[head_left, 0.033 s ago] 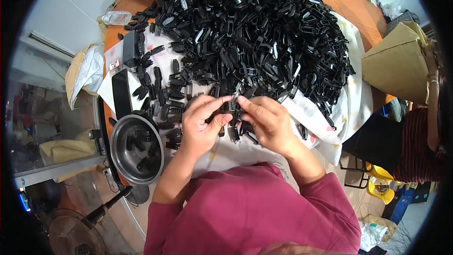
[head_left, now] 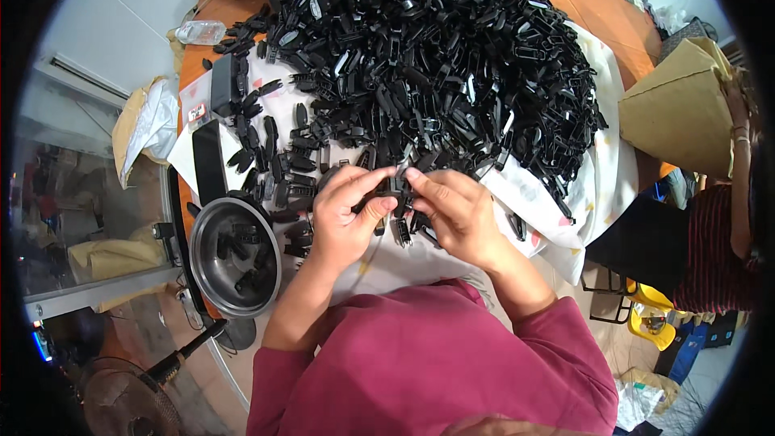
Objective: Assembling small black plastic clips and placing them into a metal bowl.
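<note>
Over the near edge of the cloth, both my hands meet at a small black plastic part [head_left: 397,184] whose exact kind I cannot make out. My left hand [head_left: 345,208] pinches it from the left between thumb and fingers. From the right, the thumb and fingers of my right hand [head_left: 457,211] close on the same part. Fingers cover much of it. Just beyond rises a large heap of similar black plastic pieces [head_left: 436,56], some glossy and frame-shaped. Another black piece [head_left: 403,232] lies on the cloth right below my fingertips.
On the left a metal bowl [head_left: 198,274] holds a few black pieces. A dark phone [head_left: 209,160] and a clear plastic bottle [head_left: 200,32] lie beyond it. Loose pieces cover the cloth's left side. At the right, another person holds a tan sack [head_left: 676,105]. A fan [head_left: 129,400] stands lower left.
</note>
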The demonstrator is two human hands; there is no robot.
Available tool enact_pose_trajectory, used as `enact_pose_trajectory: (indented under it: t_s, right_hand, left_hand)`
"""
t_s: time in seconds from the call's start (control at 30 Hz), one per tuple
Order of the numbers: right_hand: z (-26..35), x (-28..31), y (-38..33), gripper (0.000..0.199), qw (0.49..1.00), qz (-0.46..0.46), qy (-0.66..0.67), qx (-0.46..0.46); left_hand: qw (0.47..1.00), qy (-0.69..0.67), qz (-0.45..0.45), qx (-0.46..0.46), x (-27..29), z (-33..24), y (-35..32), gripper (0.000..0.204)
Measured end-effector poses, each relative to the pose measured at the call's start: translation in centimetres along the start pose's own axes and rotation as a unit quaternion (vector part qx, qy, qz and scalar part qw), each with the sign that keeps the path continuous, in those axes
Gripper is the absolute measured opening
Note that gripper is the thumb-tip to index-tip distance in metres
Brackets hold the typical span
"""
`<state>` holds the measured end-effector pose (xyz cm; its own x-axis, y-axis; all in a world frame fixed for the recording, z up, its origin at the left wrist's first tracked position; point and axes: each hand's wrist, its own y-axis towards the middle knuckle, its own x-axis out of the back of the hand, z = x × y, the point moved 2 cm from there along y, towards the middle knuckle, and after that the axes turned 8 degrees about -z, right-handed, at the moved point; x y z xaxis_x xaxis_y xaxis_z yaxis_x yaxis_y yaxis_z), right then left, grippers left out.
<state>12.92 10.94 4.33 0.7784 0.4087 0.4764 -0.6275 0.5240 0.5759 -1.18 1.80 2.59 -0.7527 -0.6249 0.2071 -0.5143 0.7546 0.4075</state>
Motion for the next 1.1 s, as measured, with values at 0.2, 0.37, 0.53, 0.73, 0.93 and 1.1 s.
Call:
enact_pose_trajectory:
  t_s: [0.2,0.37,0.53,0.73,0.93,1.1]
  right_hand:
    - [-0.3,-2.6,-1.6,0.043,0.991,-0.1,-0.086,0.008]
    - [-0.6,-3.2,-1.6,0.038,0.983,-0.177,-0.049,0.023]
    - [-0.2,-3.1,-1.1,0.04,0.984,-0.158,-0.053,0.058]
    - [-0.1,-3.0,-2.4,0.032,0.987,-0.12,0.106,-0.028]
    - [-0.6,-3.8,-4.0,0.024,0.923,-0.01,0.24,-0.302]
    - [-2.4,-5.0,-3.9,0.01,0.891,0.075,0.224,-0.388]
  left_hand:
    - [0.942,-0.207,-0.055,0.257,-1.7,0.6,-1.6,0.041]
    - [0.978,-0.124,-0.121,0.113,-2.0,1.5,-1.7,0.048]
    - [0.961,-0.163,-0.133,0.179,-2.4,-0.3,-2.5,0.037]
    - [0.954,-0.195,-0.071,0.219,-1.4,-0.7,-2.8,0.025]
    - [0.859,-0.422,-0.039,0.286,-0.7,1.4,-4.1,0.026]
    - [0.872,-0.32,-0.079,0.361,0.3,4.7,-1.6,0.021]
